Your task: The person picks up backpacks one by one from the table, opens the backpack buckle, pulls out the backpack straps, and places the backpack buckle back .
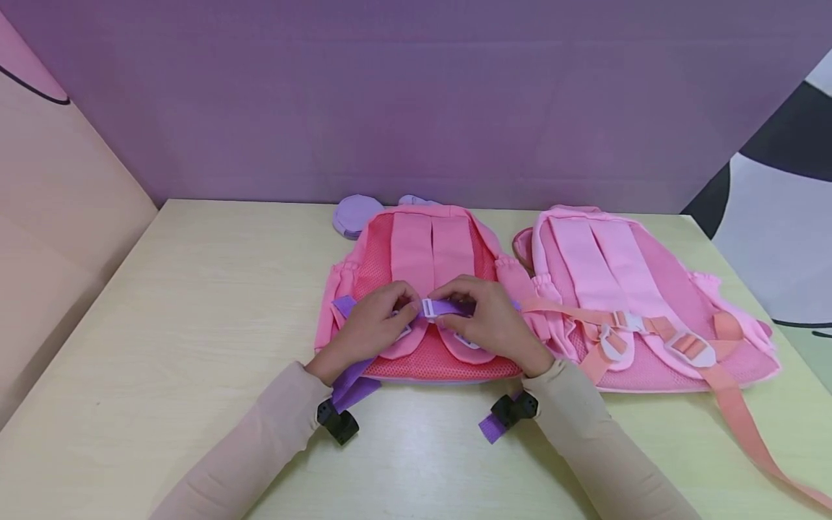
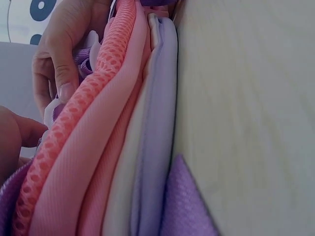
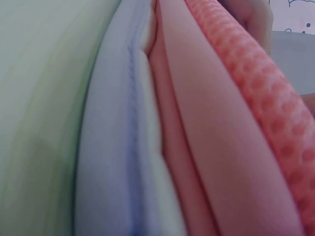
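Observation:
A pink backpack (image 1: pixel 432 367) with red mesh lies with its shoulder straps facing up. Above its middle, a white plastic buckle (image 1: pixel 427 308) sits on a purple strap (image 1: pixel 453 308). My right hand (image 1: pixel 490 318) pinches the buckle's right end, index finger above and thumb below. On the left, my left hand (image 1: pixel 373 321) has thumb and fingertips pinched together at the buckle's left edge; its fingers hide what lies between them. In the left wrist view, my right hand (image 2: pixel 59 46) reaches over the backpack's edge, my left hand (image 2: pixel 10 135) nearer.
A second pink backpack (image 1: pixel 659 271) lies alongside on the right, its orange strap (image 1: pixel 747 426) trailing over the table (image 1: pixel 195 289). A round lilac pouch (image 1: pixel 356 214) is behind the first backpack. A purple strap end (image 1: pixel 492 428) lies by the right wrist.

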The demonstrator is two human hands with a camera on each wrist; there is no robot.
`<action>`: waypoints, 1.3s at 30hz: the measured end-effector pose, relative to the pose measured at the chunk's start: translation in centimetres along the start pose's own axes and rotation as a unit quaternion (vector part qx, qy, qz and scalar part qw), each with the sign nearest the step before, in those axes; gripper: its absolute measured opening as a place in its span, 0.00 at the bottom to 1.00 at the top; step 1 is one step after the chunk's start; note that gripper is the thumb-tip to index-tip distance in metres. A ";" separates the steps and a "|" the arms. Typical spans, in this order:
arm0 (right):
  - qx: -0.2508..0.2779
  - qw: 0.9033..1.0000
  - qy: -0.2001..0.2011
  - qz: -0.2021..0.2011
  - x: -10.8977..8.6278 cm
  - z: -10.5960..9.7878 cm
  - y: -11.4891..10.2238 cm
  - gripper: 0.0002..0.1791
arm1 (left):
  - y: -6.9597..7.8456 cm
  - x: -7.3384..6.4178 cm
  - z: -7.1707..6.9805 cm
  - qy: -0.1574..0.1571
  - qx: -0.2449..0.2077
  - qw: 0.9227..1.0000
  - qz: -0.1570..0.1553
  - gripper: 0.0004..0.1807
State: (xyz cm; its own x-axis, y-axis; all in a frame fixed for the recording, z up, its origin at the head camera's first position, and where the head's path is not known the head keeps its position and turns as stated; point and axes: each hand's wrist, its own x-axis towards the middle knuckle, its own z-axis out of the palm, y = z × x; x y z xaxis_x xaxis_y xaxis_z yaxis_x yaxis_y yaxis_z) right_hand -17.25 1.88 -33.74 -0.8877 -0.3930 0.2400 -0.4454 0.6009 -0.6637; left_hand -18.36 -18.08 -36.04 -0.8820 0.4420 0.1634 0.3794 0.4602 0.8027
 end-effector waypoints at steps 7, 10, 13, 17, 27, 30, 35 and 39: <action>0.001 1.000 0.001 -0.002 -0.1 -0.2 0.0 0.16 | -0.1 -0.1 0.0 -0.006 0.019 1.000 0.020 0.07; 0.000 1.000 0.003 -0.004 -0.1 -0.3 0.0 0.16 | -0.1 -0.2 0.0 -0.007 0.031 0.999 0.043 0.14; 0.000 1.000 0.004 -0.001 -0.1 -0.4 0.0 0.16 | -0.2 -0.3 0.2 0.004 0.050 0.997 0.059 0.17; 0.002 1.000 0.001 0.005 -0.1 -0.5 0.0 0.16 | -0.2 -0.4 0.5 0.023 0.072 0.995 0.064 0.14; 0.006 1.000 -0.010 0.016 -0.1 -0.7 0.1 0.17 | -0.2 -0.4 0.6 0.037 0.075 0.994 0.066 0.12; 0.008 1.000 -0.013 0.017 0.0 -0.7 0.1 0.18 | -0.2 -0.4 0.6 0.039 0.075 0.994 0.065 0.11; 0.007 1.000 -0.014 0.011 0.0 -0.7 0.1 0.18 | -0.1 -0.4 0.5 0.043 0.075 0.994 0.066 0.09; 0.005 1.000 -0.014 0.006 0.0 -0.7 0.1 0.18 | -0.1 -0.4 0.6 0.042 0.075 0.994 0.061 0.10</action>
State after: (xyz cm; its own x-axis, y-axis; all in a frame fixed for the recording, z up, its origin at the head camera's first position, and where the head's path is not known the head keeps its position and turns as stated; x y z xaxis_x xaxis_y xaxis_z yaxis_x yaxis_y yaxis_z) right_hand -17.42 2.45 -33.31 -0.8896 -0.4045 0.2121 -0.4331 0.5995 -0.6731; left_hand -17.94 -17.85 -36.52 -0.8446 0.4386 0.3071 0.5171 0.5196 0.6801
